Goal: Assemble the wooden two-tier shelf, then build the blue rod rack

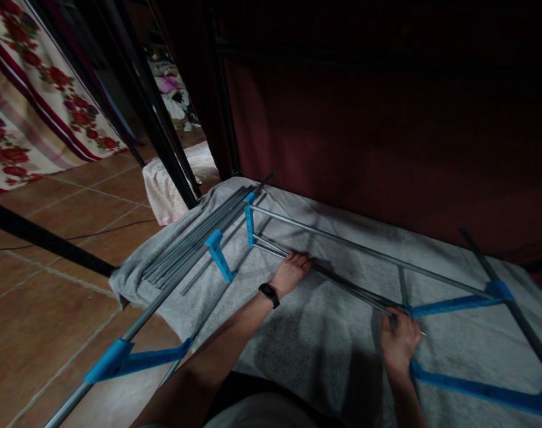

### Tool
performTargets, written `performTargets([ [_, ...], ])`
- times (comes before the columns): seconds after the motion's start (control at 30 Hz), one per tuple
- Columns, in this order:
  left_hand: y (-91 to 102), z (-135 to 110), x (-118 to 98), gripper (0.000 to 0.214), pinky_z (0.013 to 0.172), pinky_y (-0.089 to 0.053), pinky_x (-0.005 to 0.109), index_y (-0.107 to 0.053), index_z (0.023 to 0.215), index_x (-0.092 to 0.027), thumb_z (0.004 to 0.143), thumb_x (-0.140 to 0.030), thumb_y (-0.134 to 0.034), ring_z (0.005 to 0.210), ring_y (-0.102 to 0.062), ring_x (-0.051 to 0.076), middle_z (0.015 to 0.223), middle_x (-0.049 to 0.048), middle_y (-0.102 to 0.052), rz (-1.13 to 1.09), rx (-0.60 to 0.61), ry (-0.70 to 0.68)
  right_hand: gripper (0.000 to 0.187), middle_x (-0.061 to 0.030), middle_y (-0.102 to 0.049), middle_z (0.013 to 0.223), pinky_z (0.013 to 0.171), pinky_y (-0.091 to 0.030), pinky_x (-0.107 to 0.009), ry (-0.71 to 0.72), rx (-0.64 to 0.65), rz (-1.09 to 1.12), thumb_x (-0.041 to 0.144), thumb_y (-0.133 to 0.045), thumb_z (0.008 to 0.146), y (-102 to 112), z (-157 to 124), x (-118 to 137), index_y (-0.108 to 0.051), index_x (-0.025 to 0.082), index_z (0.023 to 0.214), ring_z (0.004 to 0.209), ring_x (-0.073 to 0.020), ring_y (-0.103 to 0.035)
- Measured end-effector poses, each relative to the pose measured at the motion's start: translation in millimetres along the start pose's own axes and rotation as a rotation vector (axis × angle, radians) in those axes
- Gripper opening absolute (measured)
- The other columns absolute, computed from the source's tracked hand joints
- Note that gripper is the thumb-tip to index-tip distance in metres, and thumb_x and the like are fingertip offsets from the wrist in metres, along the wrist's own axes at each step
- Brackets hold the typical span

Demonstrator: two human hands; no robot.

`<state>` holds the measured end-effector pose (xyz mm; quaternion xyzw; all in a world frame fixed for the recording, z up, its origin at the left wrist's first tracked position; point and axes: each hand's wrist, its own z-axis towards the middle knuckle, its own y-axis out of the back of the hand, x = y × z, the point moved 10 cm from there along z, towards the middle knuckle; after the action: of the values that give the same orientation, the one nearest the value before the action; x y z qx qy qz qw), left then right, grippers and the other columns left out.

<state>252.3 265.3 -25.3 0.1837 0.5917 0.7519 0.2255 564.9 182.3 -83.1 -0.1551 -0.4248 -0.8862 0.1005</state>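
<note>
Both hands are at a few thin grey metal tubes [346, 288] that lie low across a partly joined frame. My left hand [292, 272], with a black band [269, 295] on its wrist, wraps round them near their left part. My right hand [401, 337] closes round their right end, beside a blue plastic bracket [456, 304]. Behind them a longer metal tube [342, 239] spans from an upright blue bracket [249, 221] to the right side of the frame. Another blue bracket [480, 387] is to the right of my right wrist.
A bundle of grey tubes [191, 241] rests on the grey blanket [298, 333] at left. Blue brackets [221, 257] join the frame's left side. Dark posts [137, 101] and a dark red panel [378, 142] stand behind. Tiled floor [70, 238] lies left, with a cable [97, 233].
</note>
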Motion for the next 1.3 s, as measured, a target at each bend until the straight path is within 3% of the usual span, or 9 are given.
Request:
performTargets([
  [1.0,-1.7,0.9,-7.6,0.029,0.094,-0.042,0.038,-0.061,0.123,-0.016,0.101,-0.016,-0.043,0.101,-0.058,0.021,0.109,0.0093,-0.065,-0.004,0.007,-0.026,0.054,-0.0142,-0.066,0.094,0.103,-0.035,-0.051,0.014,0.023,0.008,0.059,-0.033,0.097,0.7,-1.2,-7.2,-0.064,0.016,0.104,0.101,-0.0302,-0.056],
  [1.13,-7.9,-7.1,-11.3,0.025,0.091,-0.043,0.036,-0.063,0.114,-0.016,0.101,-0.015,-0.042,0.097,-0.058,0.021,0.105,0.0073,-0.065,-0.01,0.028,-0.024,0.052,-0.0149,-0.066,0.095,0.103,-0.035,-0.051,0.034,0.023,0.001,0.057,-0.034,0.098,-0.2,-6.6,-8.2,-0.064,0.015,0.104,0.102,-0.0304,-0.056],
  [1.3,-20.1,-17.8,-10.9,0.027,0.093,-0.042,0.036,-0.062,0.117,-0.016,0.1,-0.013,-0.042,0.099,-0.057,0.021,0.107,0.0073,-0.065,-0.036,0.081,-0.01,0.049,-0.0138,-0.065,0.095,0.104,-0.035,-0.053,0.042,0.053,0.009,0.055,-0.036,0.098,-4.2,-12.2,-5.9,-0.064,0.015,0.104,0.104,-0.0311,-0.056],
])
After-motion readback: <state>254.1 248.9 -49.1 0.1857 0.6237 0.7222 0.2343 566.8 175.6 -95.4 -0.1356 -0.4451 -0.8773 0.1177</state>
